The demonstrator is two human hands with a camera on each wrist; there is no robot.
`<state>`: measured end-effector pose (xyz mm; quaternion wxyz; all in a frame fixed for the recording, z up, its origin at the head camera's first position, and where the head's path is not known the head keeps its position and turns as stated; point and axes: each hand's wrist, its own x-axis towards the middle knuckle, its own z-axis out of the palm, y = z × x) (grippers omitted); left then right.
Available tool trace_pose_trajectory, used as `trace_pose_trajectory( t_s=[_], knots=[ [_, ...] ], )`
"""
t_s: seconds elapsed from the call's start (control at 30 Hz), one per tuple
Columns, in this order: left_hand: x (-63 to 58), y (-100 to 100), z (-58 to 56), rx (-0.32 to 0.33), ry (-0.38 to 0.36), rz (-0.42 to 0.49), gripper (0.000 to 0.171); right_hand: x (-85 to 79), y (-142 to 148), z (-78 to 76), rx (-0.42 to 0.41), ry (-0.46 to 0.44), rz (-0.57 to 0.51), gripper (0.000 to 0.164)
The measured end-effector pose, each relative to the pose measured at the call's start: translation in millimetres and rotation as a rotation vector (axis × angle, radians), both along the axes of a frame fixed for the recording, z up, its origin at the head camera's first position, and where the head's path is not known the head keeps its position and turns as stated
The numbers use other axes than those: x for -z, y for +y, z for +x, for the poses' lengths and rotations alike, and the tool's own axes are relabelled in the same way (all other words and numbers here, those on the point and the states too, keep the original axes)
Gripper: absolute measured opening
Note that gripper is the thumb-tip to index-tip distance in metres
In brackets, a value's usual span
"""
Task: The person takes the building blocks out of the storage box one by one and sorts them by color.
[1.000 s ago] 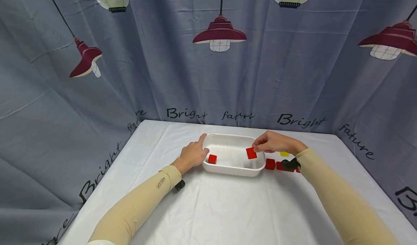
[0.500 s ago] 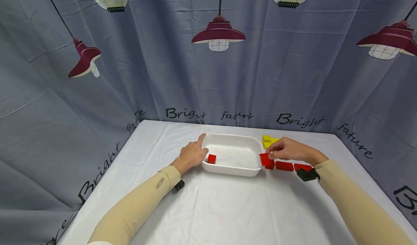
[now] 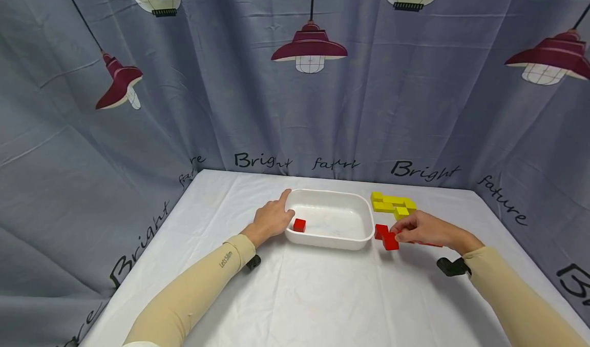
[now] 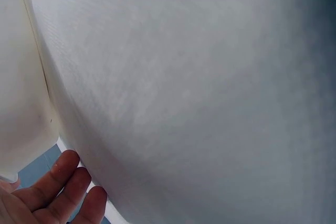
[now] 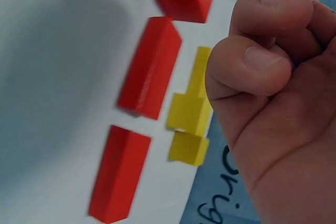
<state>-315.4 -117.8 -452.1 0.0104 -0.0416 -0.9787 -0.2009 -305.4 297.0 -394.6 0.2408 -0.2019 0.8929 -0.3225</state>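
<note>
A white plastic tray (image 3: 341,243) stands on the cloth, with one red cube (image 3: 299,225) inside at its left. My left hand (image 3: 272,218) rests against the tray's left end, forefinger stretched along the rim and thumb lying over it. In the left wrist view, the other fingers (image 4: 56,182) are loosely bent beside the tray (image 4: 23,87). To the right of the tray, my right hand (image 3: 421,230) pinches another red cube (image 3: 391,242) by its tips, close over the table. A third red cube (image 3: 380,231) sits just behind it. Long red blocks (image 5: 149,69) lie partly hidden under the right hand.
Several yellow blocks (image 3: 392,203) lie grouped behind the right hand, at the tray's back right. A white cloth (image 3: 322,296) covers the table. A grey printed curtain (image 3: 304,116) closes off the back and sides.
My right hand has carried its red cube from over the tray to the right and toward me, down beside the other red blocks. The left hand and tray stay put.
</note>
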Motion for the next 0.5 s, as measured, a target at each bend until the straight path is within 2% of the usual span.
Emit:
trace_pose_trajectory(
  t_s=[0.23,0.5],
  knots=[
    [-1.2,1.1,-0.4,0.001,-0.002,0.004,0.066,18.6,11.3,6.9,0.06,-0.016,-0.007,0.035],
    [1.3,-0.1,-2.2,-0.003,-0.007,0.002,0.066,36.8,16.1,14.7,0.108,0.023,0.005,0.033]
  ],
)
